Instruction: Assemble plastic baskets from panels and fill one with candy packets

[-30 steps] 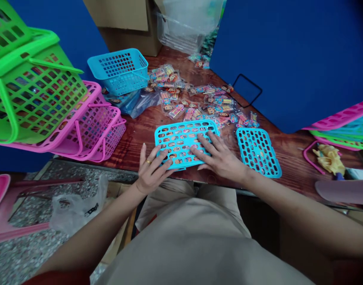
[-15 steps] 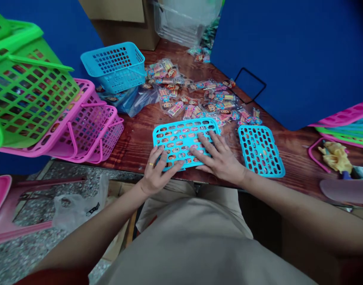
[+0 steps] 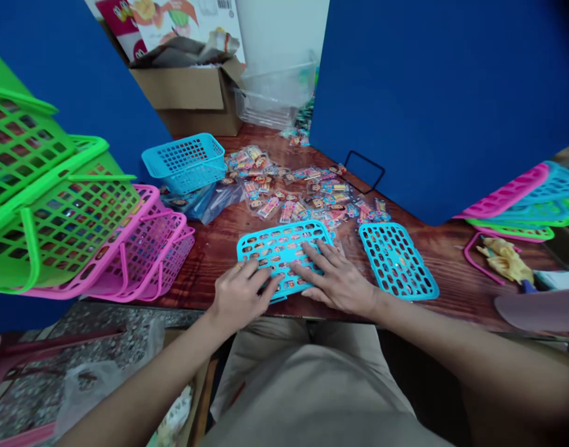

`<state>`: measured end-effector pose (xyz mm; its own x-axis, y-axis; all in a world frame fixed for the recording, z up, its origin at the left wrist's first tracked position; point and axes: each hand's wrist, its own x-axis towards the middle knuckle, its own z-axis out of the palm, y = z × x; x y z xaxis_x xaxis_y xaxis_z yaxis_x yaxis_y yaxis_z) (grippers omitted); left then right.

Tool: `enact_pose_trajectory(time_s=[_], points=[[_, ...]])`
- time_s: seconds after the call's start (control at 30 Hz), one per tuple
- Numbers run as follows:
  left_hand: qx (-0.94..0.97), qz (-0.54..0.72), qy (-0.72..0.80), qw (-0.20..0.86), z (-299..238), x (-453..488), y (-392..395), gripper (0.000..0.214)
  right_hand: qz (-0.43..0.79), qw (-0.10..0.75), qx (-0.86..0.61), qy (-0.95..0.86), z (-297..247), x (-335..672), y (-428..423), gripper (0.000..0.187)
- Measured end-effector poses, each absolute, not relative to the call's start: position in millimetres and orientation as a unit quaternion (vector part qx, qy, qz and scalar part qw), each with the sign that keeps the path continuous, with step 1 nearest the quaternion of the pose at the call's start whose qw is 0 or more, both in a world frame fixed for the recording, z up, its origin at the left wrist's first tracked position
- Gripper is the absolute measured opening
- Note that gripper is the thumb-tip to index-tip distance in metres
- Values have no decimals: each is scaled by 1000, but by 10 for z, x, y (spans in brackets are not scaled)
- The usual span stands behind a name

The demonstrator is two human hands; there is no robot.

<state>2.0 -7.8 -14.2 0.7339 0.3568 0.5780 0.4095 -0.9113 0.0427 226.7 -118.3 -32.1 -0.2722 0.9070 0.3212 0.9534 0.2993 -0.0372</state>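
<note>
Wooden table (image 3: 214,248): cyan lid (image 3: 277,245) lay at its near edge, long axis along that edge. Left hand (image 3: 240,298) and right hand (image 3: 343,285) rested on it, fingers (image 3: 319,257) flat, splayed, gripping nothing.

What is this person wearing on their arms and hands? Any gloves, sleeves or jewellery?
Both forearms are bare: no sleeves, gloves, watch or wristband show. The left hand has what looks like a thin gold ring on one finger. The right hand wears nothing.
</note>
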Motion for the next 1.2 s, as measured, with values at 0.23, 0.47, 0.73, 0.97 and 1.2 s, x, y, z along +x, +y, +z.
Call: enact_pose_trajectory(time_s=[0.23, 0.47, 0.73, 0.97, 1.2], points=[[-946, -198, -249, 65, -1, 241, 36, 36, -47, 166, -622, -764, -157, 2330, -895, 36], [-967, -145, -205, -33, -171, 245, 128, 45, -83, 199, -687, -694, -178, 2307, -795, 44], [-970, -117, -209, -46, -113, 272, 125, 55, 34, 233, -707, -667, -266, 2363, -679, 58], [-974, -101, -199, -30, -80, 309, 145, 57, 33, 172, -770, -614, -93, 2421, -466, 40], [-968, -114, -212, -76, -54, 299, 149, 56, 58, 195, -774, -600, -166, 2476, -395, 40]])
